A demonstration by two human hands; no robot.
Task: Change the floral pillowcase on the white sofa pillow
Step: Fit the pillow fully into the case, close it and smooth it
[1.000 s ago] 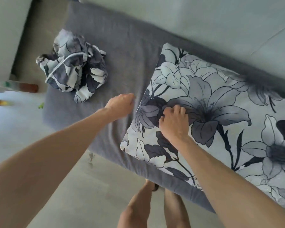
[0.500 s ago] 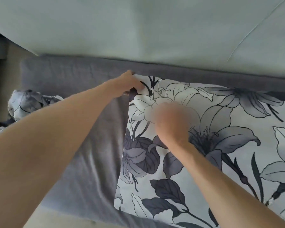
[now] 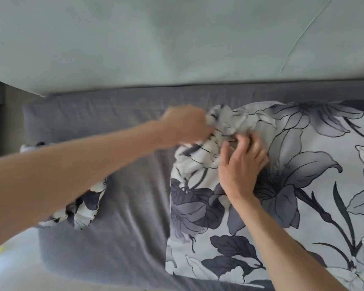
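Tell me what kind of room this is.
Most likely a living room at home. A grey sofa seat runs under a pale backrest, a floral pillow lies on it, and a crumpled floral pillowcase sits beside it.

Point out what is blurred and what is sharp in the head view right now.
Head view: the left hand and its forearm smear with motion blur at the bunched corner of the floral pillowcase; the right hand is fairly sharp, as is the flower print; the crumpled floral cloth is partly hidden; light is soft and even, without glare.
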